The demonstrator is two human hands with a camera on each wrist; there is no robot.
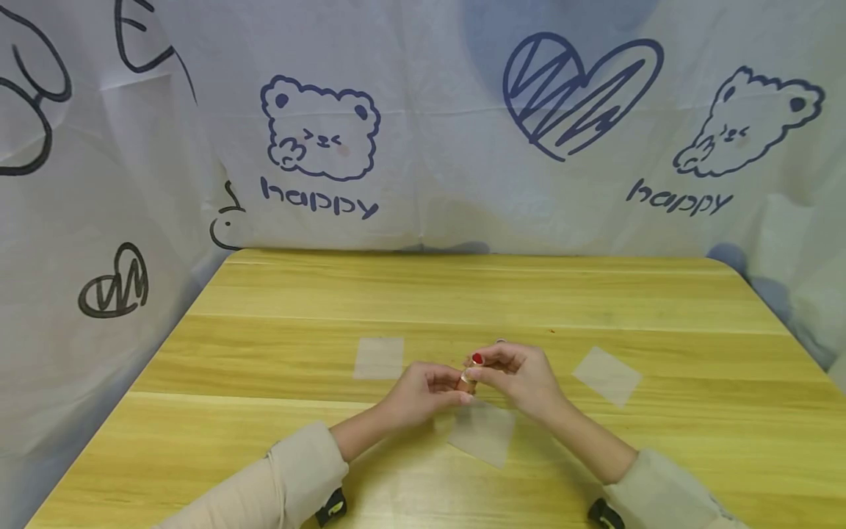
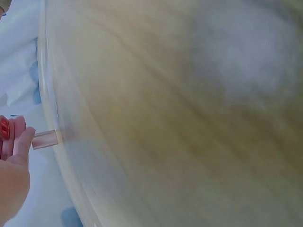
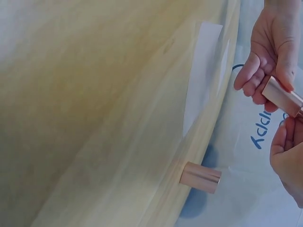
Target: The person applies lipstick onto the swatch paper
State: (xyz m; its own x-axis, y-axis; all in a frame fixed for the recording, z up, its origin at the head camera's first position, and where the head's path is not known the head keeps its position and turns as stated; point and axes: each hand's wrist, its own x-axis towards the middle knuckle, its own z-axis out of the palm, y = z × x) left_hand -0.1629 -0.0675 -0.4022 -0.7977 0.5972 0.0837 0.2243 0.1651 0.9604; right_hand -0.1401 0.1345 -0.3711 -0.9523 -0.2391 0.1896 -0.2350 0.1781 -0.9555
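Just above the table, both hands work on a lipstick [image 1: 468, 378] with a rose-gold tube and a bare red tip. The left hand [image 1: 423, 393] holds the lower tube between thumb and fingers. Near the red tip, the right hand [image 1: 525, 375] pinches the upper part. In the right wrist view the tube [image 3: 280, 96] runs from the left hand [image 3: 267, 56] to the right hand [image 3: 289, 153]. A rose-gold lipstick cap [image 3: 200, 177] stands upright on the table, mostly hidden behind the right hand in the head view. The red tip [image 2: 4, 127] shows at the left wrist view's edge.
Several thin pale squares lie on the wood-patterned table [image 1: 264, 353]: one square [image 1: 380, 358] at left, one square [image 1: 485, 435] below the hands, another square [image 1: 607, 376] at right. White cloth [image 1: 436, 184] with drawings hangs behind. A small red speck [image 1: 551, 330] lies beyond the right hand.
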